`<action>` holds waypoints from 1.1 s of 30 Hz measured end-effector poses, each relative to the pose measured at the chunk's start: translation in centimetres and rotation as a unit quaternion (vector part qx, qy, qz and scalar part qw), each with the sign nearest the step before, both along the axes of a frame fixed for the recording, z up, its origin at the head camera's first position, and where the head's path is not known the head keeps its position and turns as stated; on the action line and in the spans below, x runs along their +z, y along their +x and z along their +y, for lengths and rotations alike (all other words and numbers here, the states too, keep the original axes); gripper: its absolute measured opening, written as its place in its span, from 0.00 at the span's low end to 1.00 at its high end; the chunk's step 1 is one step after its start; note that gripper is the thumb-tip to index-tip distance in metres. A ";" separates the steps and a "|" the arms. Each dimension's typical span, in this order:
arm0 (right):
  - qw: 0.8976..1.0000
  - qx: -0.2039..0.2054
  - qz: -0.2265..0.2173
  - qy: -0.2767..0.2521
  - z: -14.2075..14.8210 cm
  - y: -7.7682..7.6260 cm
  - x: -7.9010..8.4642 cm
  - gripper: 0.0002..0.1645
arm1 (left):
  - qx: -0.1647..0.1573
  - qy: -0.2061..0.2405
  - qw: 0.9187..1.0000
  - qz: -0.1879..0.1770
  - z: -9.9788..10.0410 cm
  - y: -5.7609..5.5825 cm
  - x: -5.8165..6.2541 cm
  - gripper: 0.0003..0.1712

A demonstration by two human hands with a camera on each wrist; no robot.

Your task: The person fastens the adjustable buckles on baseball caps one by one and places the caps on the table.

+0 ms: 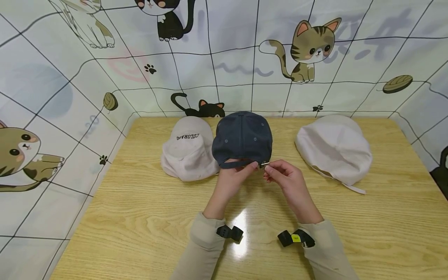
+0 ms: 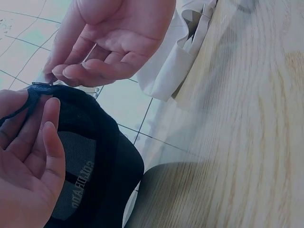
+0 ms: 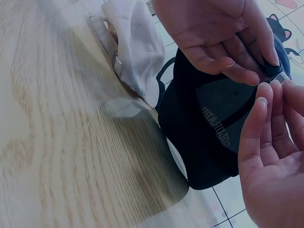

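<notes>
A navy baseball cap [image 1: 242, 134] is held up at the middle of the table's far side, its back strap [image 1: 233, 165] facing me. My left hand [image 1: 229, 184] reaches under the strap and pinches it between thumb and fingers beside a small metal buckle [image 1: 265, 164]. From the other side, the fingertips of my right hand [image 1: 289, 182] pinch that buckle. In the left wrist view the strap end [image 2: 35, 97] lies between the left thumb and fingers. COLORADO lettering [image 3: 214, 127] shows through inside the cap in the right wrist view.
A pale cap with COLORADO lettering [image 1: 189, 151] lies just left of the navy one. Farther right rests a white cap [image 1: 336, 147], its strap trailing on the wooden table [image 1: 140, 217]. A cat-patterned cloth [image 1: 238, 70] hangs behind and at the sides.
</notes>
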State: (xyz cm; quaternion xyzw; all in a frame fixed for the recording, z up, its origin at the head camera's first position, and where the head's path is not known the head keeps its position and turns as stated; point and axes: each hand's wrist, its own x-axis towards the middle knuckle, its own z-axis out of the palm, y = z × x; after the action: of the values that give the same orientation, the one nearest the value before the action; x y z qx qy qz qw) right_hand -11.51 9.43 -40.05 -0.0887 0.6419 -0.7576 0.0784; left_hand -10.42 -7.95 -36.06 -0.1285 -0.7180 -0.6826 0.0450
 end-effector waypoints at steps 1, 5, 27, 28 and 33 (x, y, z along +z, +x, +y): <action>1.000 0.001 0.001 0.002 0.0 0.0 0.0 0.12 | 0.001 0.000 1.000 0.001 0.0 0.0 0.0 0.10; 1.000 0.002 0.006 -0.007 0.0 0.0 0.0 0.11 | 0.002 0.003 1.000 0.001 0.0 0.0 -0.1 0.08; 0.999 -0.002 -0.008 -0.049 -0.1 0.0 -0.3 0.09 | 0.007 -0.032 0.999 -0.002 0.3 -0.1 -0.4 0.08; 0.999 -0.002 -0.010 -0.049 -0.1 0.0 -0.2 0.09 | 0.008 -0.033 0.999 -0.003 0.3 -0.1 -0.4 0.08; 0.999 -0.002 -0.016 -0.048 -0.1 0.0 -0.2 0.09 | 0.012 -0.035 0.999 -0.010 0.3 0.0 -0.4 0.07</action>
State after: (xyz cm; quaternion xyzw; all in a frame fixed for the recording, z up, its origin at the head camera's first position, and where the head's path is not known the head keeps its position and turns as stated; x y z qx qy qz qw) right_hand -11.51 9.31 -40.29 -0.0788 0.6033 -0.7893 0.0830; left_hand -10.44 -7.65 -36.44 -0.1150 -0.7431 -0.6579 0.0414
